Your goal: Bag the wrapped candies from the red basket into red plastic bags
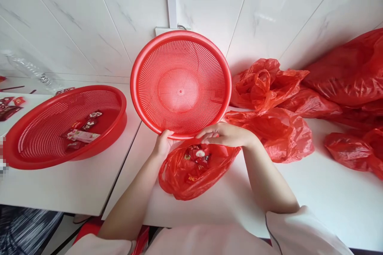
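Note:
A red plastic mesh basket (pixel 179 87) is tipped up toward me in the middle, bare inside. My left hand (pixel 163 143) closes on its lower left rim, thumb over the edge. Just below lies a red plastic bag (pixel 176 179), its mouth spread, with small red-wrapped packets (pixel 199 163) inside. Above the bag's far edge, close under the basket's rim, is my right hand (pixel 223 133). Its fingers are slightly bent and apart, with no item visible in them; whether they touch the bag or the rim, I cannot tell.
At left, a second red basket (pixel 116 135) holds several small packets (pixel 89 123). Behind it lie a clear plastic bottle (pixel 36 73) and more packets (pixel 10 107). Red plastic bags (pixel 287 135) crowd the right. A tiled wall (pixel 209 0) closes off the white table (pixel 239 203).

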The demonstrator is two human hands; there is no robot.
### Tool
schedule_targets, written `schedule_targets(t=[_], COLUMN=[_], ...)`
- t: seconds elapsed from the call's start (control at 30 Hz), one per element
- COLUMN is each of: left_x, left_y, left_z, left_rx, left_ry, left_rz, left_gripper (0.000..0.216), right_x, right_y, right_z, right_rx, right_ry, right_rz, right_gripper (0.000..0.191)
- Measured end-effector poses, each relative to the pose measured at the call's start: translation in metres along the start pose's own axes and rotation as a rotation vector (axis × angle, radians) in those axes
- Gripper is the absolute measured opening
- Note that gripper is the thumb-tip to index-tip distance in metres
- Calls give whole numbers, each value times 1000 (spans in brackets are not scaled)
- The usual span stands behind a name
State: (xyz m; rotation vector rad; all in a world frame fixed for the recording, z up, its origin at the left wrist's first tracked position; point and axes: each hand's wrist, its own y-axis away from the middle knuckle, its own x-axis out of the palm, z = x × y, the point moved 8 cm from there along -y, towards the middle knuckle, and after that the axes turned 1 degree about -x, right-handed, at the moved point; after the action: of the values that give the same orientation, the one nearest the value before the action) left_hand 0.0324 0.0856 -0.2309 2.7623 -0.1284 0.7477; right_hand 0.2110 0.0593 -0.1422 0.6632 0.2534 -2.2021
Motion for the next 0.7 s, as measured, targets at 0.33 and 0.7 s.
schedule_targets(t=[0.33, 0.7], left_x=[6, -82], left_y=[12, 53], left_z=[-27, -133], left_rx=[16, 407], left_ry=[-27, -1015], left_rz=[65, -812], left_gripper=[19, 79], right_x=[-46, -81], right_y=[15, 63], right_z=[14, 40], right_rx=[25, -51], right_ry=[453, 484], right_rz=[-682, -1200], right_gripper=[36, 31])
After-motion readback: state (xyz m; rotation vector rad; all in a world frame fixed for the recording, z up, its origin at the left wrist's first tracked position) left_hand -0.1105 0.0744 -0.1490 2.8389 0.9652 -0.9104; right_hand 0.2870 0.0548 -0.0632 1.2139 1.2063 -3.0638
